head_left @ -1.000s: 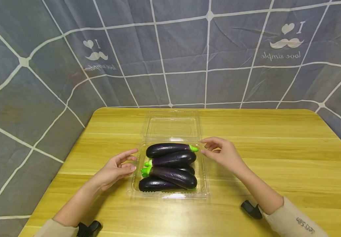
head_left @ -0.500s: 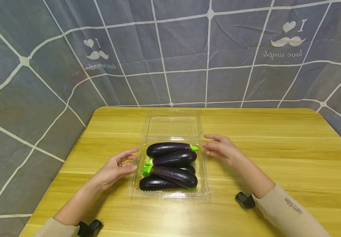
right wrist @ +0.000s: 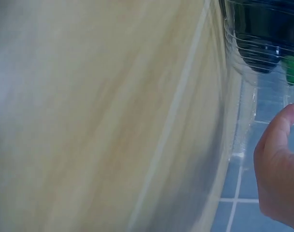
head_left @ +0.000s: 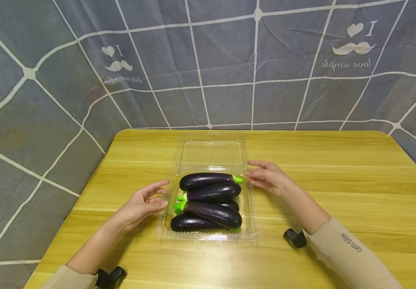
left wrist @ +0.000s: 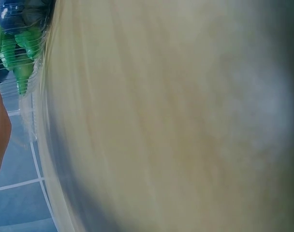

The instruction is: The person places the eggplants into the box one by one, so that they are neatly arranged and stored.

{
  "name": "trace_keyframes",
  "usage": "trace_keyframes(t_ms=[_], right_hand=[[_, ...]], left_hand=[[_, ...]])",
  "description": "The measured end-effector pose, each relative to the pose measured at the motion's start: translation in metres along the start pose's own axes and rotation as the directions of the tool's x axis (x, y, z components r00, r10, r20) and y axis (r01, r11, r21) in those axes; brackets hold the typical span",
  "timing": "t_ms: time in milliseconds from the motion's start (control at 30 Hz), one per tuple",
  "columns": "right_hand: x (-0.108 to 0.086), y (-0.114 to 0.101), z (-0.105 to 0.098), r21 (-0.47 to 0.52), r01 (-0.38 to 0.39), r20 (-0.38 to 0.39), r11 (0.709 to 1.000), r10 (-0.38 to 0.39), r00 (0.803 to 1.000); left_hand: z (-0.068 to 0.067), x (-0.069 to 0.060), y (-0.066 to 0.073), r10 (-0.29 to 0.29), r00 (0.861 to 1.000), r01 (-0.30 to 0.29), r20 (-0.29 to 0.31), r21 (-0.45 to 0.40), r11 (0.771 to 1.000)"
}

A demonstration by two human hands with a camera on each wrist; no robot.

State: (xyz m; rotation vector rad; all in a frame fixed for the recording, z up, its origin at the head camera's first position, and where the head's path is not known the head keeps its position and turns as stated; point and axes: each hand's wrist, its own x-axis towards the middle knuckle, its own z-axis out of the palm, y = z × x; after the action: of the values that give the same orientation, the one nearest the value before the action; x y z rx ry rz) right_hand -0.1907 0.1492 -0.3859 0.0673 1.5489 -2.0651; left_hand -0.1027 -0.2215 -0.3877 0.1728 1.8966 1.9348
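Several dark purple eggplants (head_left: 213, 192) with bright green stems lie piled in a clear plastic clamshell container (head_left: 249, 224). Its lid (head_left: 211, 154) is folded back flat behind the base. My left hand (head_left: 141, 204) is at the container's left side, fingers loosely bent, the index fingertip close to the rim. On the opposite side, my right hand (head_left: 271, 178) has its fingertips at the right rim near the hinge; touching or just apart, I cannot tell. Neither hand holds anything. Only part of the right hand (right wrist: 277, 169) appears in the right wrist view, below the container's side.
The container stands on a yellow wood-grain table (head_left: 331, 172). A grey curtain (head_left: 226, 60) with white grid lines hangs behind the table and along its left. Black wrist devices (head_left: 295, 238) sit beneath both forearms, at the sleeve cuffs.
My right hand has shifted slightly along the right rim toward the hinge, its forearm swinging left and its fingers straightening somewhat. My left hand, the eggplants and the container stay in place.
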Motion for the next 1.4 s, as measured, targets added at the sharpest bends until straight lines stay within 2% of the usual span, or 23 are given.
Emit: trace_keyframes(t_ms=[700,1400], right_hand=[[-0.0018,0.0003,0.0053,-0.014,0.042,-0.017,0.999,-0.042,0.999],[0.0001,0.0057,0.0041,-0.065,0.133,-0.029,0.989,-0.135,0.990]], left_hand=[[-0.0002,-0.0011,0.0017,0.000,1.000,0.000,-0.004,0.001,1.000],[-0.0008,-0.0011,0.0026,-0.004,1.000,0.004,0.004,0.003,1.000]])
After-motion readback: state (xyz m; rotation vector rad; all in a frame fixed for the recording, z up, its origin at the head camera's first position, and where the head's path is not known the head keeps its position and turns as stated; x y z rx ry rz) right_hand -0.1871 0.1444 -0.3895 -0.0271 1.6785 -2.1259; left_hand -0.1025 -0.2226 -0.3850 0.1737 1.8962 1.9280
